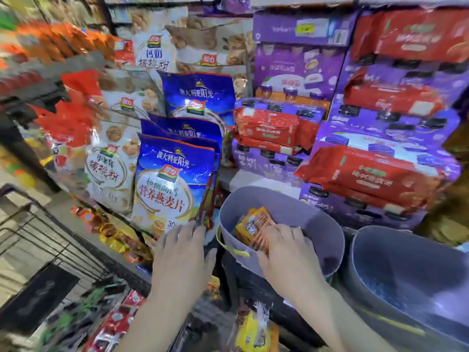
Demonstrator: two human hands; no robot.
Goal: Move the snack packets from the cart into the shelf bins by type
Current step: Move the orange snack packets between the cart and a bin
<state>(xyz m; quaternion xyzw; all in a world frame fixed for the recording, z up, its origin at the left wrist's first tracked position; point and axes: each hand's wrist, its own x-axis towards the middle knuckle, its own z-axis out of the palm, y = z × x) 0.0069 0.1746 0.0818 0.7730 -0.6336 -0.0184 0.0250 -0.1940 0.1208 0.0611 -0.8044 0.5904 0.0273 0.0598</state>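
Observation:
A grey felt bin (pixel 291 207) stands on the shelf edge at the centre. Inside it lie orange snack packets (pixel 255 226). My right hand (pixel 284 246) reaches into the bin and grips the packets, fingers curled over them. My left hand (pixel 185 252) is open, fingers straight, touching the lower edge of a blue oatmeal bag (pixel 175 181) just left of the bin. The black wire cart (pixel 48 240) is at the lower left, with red and green snack packets (pixel 114 323) below my left forearm. A yellow packet (pixel 253 331) lies between my forearms.
A second grey bin (pixel 406 275) stands to the right. White walnut-powder bags (pixel 109 161) and more blue bags fill the shelf at left. Purple drink cartons (pixel 299 69) topped with red packs (pixel 368 174) are stacked behind the bins.

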